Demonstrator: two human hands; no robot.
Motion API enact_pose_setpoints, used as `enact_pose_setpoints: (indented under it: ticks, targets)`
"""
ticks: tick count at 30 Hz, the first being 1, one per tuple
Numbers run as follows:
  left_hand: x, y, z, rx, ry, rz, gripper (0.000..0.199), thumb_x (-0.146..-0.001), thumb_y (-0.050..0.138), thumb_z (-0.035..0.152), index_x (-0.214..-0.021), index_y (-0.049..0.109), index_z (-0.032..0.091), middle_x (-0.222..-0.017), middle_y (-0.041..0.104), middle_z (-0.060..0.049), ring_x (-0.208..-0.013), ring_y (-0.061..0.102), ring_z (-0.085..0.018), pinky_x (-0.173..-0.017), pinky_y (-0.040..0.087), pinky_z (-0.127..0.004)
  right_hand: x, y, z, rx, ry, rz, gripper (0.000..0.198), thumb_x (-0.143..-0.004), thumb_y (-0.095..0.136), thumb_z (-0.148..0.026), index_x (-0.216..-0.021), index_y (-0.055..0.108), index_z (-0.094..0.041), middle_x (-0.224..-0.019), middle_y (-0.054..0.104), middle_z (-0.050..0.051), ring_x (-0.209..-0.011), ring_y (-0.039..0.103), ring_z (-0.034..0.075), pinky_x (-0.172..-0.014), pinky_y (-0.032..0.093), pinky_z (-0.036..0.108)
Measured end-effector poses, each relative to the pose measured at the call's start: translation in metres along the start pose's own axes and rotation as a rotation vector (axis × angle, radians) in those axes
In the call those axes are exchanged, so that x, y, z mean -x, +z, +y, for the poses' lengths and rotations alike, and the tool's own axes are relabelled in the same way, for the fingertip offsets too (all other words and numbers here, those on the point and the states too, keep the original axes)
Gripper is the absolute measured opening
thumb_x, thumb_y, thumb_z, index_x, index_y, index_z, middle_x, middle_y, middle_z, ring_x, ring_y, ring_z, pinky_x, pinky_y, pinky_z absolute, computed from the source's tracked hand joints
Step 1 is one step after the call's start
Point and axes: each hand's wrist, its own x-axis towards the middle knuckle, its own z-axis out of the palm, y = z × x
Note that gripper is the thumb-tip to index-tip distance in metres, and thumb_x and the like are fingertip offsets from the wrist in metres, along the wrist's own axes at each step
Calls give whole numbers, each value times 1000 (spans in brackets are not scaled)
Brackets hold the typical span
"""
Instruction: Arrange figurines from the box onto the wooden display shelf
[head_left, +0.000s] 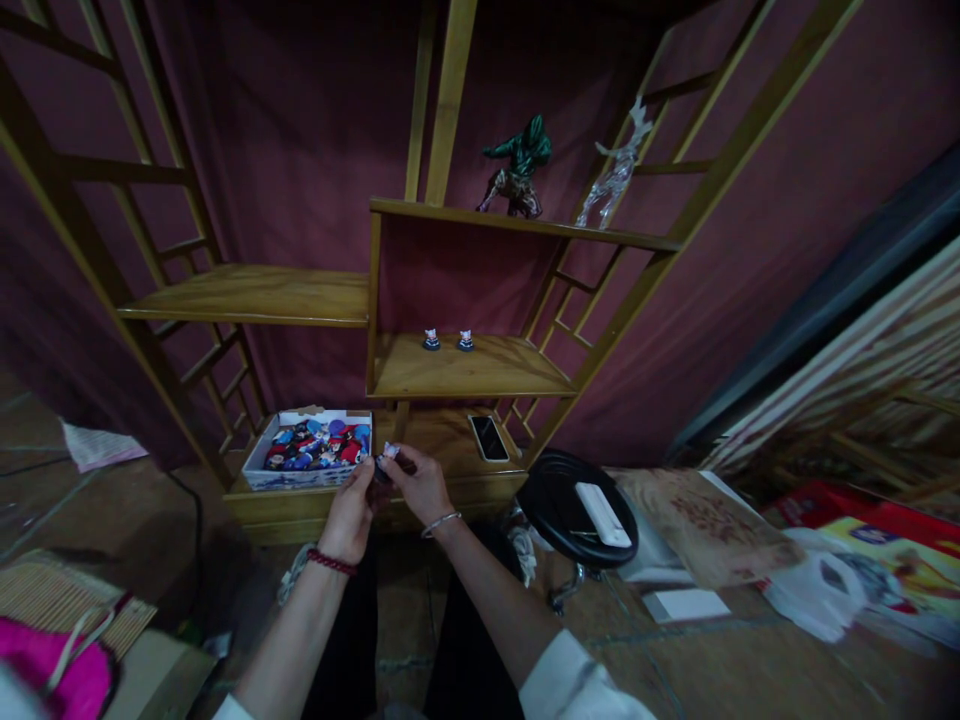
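Observation:
A small figurine (389, 453) with a pale top and dark base is held between my two hands, just in front of the lowest shelf. My left hand (351, 508) grips it near its base, and my right hand (422, 487) pinches it from the other side; the fingers partly hide it. Close by on the left stands an open box (259, 468) filled with small red, blue and white figures (319, 445). Two similar little figurines, a left one (430, 340) and a right one (465, 341), stand upright side by side on the middle shelf (480, 375).
A phone (489, 438) lies on the lowest shelf. Higher up stand a green-hooded statue (519, 165) and a clear statue (616, 170). To the right, a black stool (555, 505) bears a white box (603, 514), beside bags on the floor. A left shelf (255, 293) juts out above the box.

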Motion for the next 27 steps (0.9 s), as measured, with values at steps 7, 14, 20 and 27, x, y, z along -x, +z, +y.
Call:
enact_pose_setpoints:
  ticks: [7, 14, 20, 27]
  targets:
    - [0, 1, 2, 23, -5, 24, 32, -57, 71, 35, -77, 58, 16, -61, 60, 3, -53, 58, -10, -49, 40, -20, -2, 2, 1, -3, 8, -10, 19, -72, 56, -34, -83, 64, -21, -71, 63, -2, -61, 56, 11, -54, 45, 19]
    - [-1, 5, 2, 20, -17, -7, 35, -56, 72, 35, -81, 59, 15, -66, 63, 2, -54, 57, -10, -52, 41, -21, -3, 0, 7, 35, -6, 4, 23, -73, 54, -38, -85, 64, -20, -74, 63, -2, -64, 57, 11, -56, 46, 19]
    - [-4, 5, 2, 33, -26, -20, 28, -62, 69, 31, -81, 59, 14, -67, 63, 1, -56, 59, -10, -51, 41, -20, -7, -5, 4, 26, -14, -41, 23, -74, 56, -36, -89, 64, -21, -77, 63, -2, -66, 58, 11, -60, 47, 20]
    - [-6, 0, 6, 8, -35, -18, 16, -72, 60, 26, -79, 59, 13, -66, 63, -2, -56, 59, -11, -50, 43, -20, -12, -4, 3, 80, -95, -81, 20, -74, 57, -34, -87, 65, -21, -79, 63, 0, -67, 56, 11, -63, 44, 20]
